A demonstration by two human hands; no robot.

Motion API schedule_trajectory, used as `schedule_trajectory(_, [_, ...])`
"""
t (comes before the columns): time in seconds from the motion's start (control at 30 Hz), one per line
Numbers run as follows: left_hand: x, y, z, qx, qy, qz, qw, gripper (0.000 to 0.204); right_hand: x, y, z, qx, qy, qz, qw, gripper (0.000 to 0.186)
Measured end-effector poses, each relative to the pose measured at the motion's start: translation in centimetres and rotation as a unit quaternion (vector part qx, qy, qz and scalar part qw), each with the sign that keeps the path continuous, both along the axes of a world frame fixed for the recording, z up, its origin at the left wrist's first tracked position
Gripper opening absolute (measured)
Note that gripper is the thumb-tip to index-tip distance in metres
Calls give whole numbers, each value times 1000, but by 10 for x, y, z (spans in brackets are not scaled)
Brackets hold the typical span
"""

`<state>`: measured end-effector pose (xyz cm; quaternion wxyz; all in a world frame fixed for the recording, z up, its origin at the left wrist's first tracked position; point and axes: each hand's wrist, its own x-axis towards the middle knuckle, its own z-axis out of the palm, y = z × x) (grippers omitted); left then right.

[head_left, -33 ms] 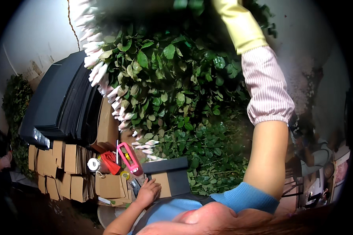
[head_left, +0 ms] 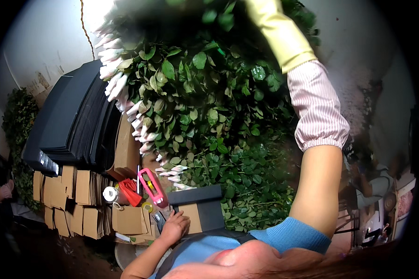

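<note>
A heap of leafy green rose stems (head_left: 205, 102) lies before me, with pale wrapped buds (head_left: 118, 86) along its left side. My right hand (head_left: 264, 16), in a yellow rubber glove, reaches to the far top of the heap. Its fingers are beyond the picture's edge or among blurred leaves, so any hold is hidden. My bare left hand (head_left: 175, 228) rests low at the left edge of a dark sheet with a brown cardboard panel (head_left: 198, 217). Its fingers are apart and lie on the edge. A pink tape dispenser (head_left: 152, 187) lies just beyond it.
Stacks of black sheets (head_left: 70, 111) and folded brown cardboard (head_left: 88, 188) stand at the left. Beside them are a white lidded cup (head_left: 111, 194) and a red bag or cloth (head_left: 131, 193). Another person (head_left: 375, 186) is at the far right.
My right gloved hand has shifted slightly left and nearer, and leaves at the top have moved. My left hand has hardly moved.
</note>
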<state>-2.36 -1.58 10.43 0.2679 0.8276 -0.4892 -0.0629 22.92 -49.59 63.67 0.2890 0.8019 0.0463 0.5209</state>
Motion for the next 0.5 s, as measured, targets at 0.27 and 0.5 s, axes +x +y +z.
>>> schedule_trajectory(0.27, [7, 1, -1, 14, -33, -15, 999, 21, -43, 82, -41, 11, 65, 11, 998, 31])
schedule_trajectory(0.5, [8, -5, -9, 2, -21, -22, 1000, 19, 23, 43, -34, -2, -75, -11, 997, 82])
